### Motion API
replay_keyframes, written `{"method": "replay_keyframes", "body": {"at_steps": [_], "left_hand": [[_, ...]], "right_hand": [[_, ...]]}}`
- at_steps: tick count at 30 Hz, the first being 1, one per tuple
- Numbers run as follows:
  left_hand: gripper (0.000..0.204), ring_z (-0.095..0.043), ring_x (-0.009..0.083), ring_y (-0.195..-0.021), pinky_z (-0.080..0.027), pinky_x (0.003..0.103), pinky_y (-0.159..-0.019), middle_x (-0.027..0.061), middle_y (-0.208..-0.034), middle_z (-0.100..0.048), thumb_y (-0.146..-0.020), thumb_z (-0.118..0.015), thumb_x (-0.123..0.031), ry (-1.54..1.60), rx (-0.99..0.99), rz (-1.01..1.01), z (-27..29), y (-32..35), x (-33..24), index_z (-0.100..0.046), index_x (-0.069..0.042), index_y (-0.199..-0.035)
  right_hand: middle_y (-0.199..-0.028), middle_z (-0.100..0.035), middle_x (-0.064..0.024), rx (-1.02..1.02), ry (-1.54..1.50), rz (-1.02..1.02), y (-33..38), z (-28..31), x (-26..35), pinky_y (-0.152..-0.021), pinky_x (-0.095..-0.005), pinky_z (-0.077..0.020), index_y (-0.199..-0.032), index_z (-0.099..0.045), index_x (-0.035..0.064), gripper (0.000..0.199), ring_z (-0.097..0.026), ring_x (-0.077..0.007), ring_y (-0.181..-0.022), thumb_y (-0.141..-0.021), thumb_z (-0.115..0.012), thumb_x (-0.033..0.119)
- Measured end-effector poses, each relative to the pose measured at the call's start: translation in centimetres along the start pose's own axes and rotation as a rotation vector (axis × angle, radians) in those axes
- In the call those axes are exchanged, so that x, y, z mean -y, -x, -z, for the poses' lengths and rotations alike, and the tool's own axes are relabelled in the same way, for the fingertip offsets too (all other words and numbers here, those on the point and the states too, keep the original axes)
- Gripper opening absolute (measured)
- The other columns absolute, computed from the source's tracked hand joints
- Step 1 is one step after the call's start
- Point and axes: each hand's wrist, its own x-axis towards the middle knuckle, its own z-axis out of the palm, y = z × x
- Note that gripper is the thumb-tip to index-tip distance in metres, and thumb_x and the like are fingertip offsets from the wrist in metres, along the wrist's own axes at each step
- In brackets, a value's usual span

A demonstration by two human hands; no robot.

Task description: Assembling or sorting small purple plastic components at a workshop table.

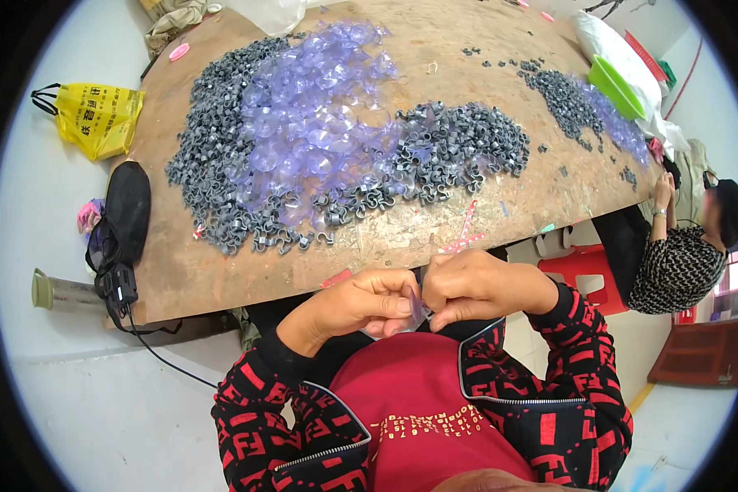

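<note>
purple suction cup (416,309) is pinched in the left hand (369,302) beside the wooden table (197,287); the right hand's (471,283) hold is hidden. heaped cups (303,123) and grey clips (459,152) seem left; finished pieces cannot be told.

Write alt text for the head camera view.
A person's left hand and right hand hold a purplish plastic piece at the near edge of a brown table heaped with gray clips and clear purplish cups. A co-worker sits at the right.
</note>
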Motion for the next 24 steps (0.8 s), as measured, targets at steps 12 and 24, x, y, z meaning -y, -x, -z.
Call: {"method": "replay_keyframes", "body": {"at_steps": [12, 24], "left_hand": [[0.020, -0.053, 0.0334, -0.064, -0.043, 0.039, -0.056, 0.0138, -0.073, -0.054, -0.076, -0.060, -0.003, -1.325, -0.432, -0.663, -1.1, -0.1, 0.0, -0.056, -0.003, -0.096], [0.022, -0.052, 0.0242, -0.060, -0.040, 0.035, -0.053, 0.0077, -0.069, -0.051, -0.068, -0.062, -0.004, -1.598, -0.496, -0.853, -2.1, 0.0, -2.6, -0.059, -0.003, -0.089]], "right_hand": [[-0.069, -0.051, -0.0009, -0.373, -1.127, -0.344, 1.6, -4.0, -3.7, -0.050, -0.0195, -0.0339, -0.086, -0.042, 0.0083, 0.022, -0.040, -0.0054, -0.051, -0.086, -0.061, 0.020], [-0.074, -0.048, -0.0022, -0.281, -1.013, -0.327, 0.9, -2.7, -2.8, -0.045, -0.0190, -0.0327, -0.086, -0.038, 0.0094, 0.030, -0.042, -0.0064, -0.052, -0.085, -0.063, 0.026]]}}
